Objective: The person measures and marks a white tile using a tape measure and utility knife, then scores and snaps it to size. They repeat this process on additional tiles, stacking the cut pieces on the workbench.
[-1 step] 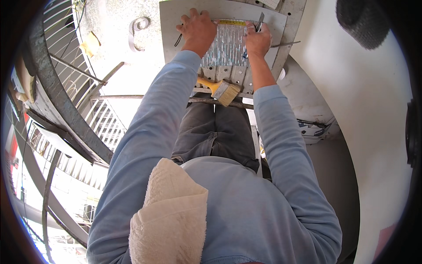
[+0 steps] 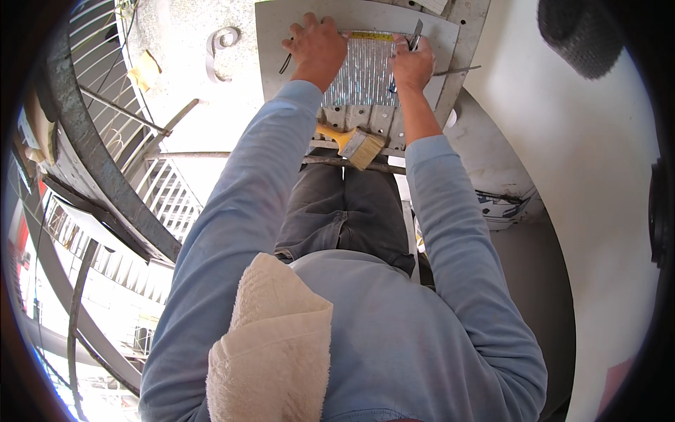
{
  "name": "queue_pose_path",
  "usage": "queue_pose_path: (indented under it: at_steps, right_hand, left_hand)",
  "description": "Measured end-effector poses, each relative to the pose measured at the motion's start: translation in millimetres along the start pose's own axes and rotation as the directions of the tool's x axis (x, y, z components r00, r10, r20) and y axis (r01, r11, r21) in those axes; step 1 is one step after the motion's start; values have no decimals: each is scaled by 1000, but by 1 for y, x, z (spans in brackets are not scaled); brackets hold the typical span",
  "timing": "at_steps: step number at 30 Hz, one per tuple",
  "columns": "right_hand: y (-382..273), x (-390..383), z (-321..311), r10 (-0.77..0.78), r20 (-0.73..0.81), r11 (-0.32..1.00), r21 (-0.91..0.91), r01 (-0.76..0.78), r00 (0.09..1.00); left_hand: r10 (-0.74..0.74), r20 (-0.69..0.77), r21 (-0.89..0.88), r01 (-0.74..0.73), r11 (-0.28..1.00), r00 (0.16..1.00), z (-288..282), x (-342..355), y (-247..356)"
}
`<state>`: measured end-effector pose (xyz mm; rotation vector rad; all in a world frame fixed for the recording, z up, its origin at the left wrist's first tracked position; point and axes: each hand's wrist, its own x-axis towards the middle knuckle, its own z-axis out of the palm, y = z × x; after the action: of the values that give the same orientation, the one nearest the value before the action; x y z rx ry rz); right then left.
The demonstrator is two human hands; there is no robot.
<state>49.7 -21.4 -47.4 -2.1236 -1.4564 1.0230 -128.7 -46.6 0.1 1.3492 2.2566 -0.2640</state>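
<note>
A sheet with shiny silver stripes (image 2: pixel 358 74) lies on a grey board (image 2: pixel 274 14), with a yellow measuring tape (image 2: pixel 371 36) stretched across its far edge. My left hand (image 2: pixel 316 50) curls over the tape's left end; a black strap loop sticks out beside it, and the tape's case is hidden under the palm. At the right end, my right hand (image 2: pixel 413 65) pinches near the tape. A knife with a grey metal blade (image 2: pixel 418 29) points up from its fingers, and a bit of blue shows below the hand.
A yellow-handled paintbrush (image 2: pixel 358 145) lies on the perforated metal bench top (image 2: pixel 360 116) nearest me. A thin dark rod (image 2: pixel 458 70) pokes out right of my right hand. Left are a curled metal scroll (image 2: pixel 216 53), a yellow scrap (image 2: pixel 145 70) and metal railings. A towel (image 2: pixel 274 344) hangs over my chest.
</note>
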Motion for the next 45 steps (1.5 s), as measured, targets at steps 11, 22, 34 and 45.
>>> queue_pose_path:
  at_steps: [11,22,34,45]
  right_hand:
    - [-15,5,0,57,-14,983,-173,-59,998]
    - [-14,3,2,26,-54,974,-224,-38,998]
    - [-9,3,1,43,-43,984,-171,-50,998]
    - [-13,3,-1,113,18,977,-182,-108,993]
  left_hand:
    - [-85,73,57,81,995,994,-16,6,16]
    - [-163,191,-19,169,985,968,-26,20,22]
    - [-192,242,-3,198,980,951,-28,26,22]
    - [-171,260,-88,200,976,950,-28,30,17]
